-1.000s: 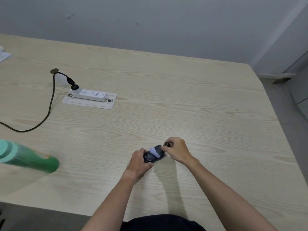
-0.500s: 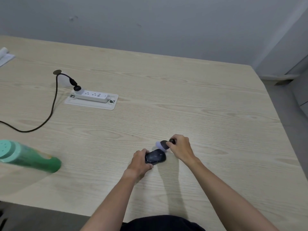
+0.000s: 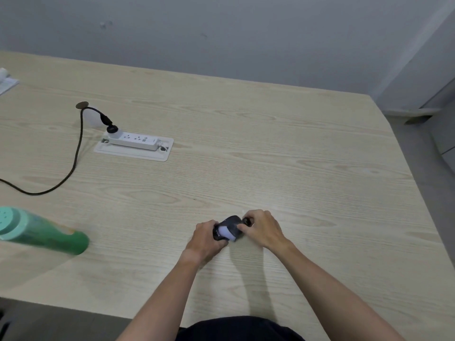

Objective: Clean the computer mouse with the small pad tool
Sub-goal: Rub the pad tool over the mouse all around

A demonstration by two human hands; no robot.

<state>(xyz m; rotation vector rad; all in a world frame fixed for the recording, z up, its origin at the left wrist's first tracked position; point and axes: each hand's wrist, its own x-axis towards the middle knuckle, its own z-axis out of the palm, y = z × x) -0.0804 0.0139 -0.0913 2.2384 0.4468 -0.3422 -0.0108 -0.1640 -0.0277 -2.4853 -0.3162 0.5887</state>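
The pale wood-grain surface (image 3: 270, 148) fills most of the view, its far edge meeting a grey wall (image 3: 221, 33). At about 8 o'clock from the centre a green bottle (image 3: 46, 231) with a mint cap lies on its side, blurred, cap end toward the left edge. At about 10 o'clock a white power strip (image 3: 134, 141) sits in a white recessed plate (image 3: 133, 153); a black cable (image 3: 73, 166) is plugged into its left end and loops down and off toward the left edge. A bit of white paper (image 3: 6, 81) shows at the far left, around 9 to 10 o'clock.

Both bare forearms reach in from 6 o'clock, above a dark garment (image 3: 238, 328) at the bottom edge. The left hand (image 3: 206, 238) has its fingers wrapped around the near-left end of the black computer mouse (image 3: 232, 223), which rests on the surface just below centre, at about 5 to 6 o'clock. The right hand (image 3: 262, 228) touches the mouse's right side, its fingers pinched on the dark handle of the small pad tool (image 3: 225, 233). The tool's pale lavender pad lies against the near-left part of the mouse's top, just beside the left hand's fingertips. How firmly the pad is pressed cannot be told.
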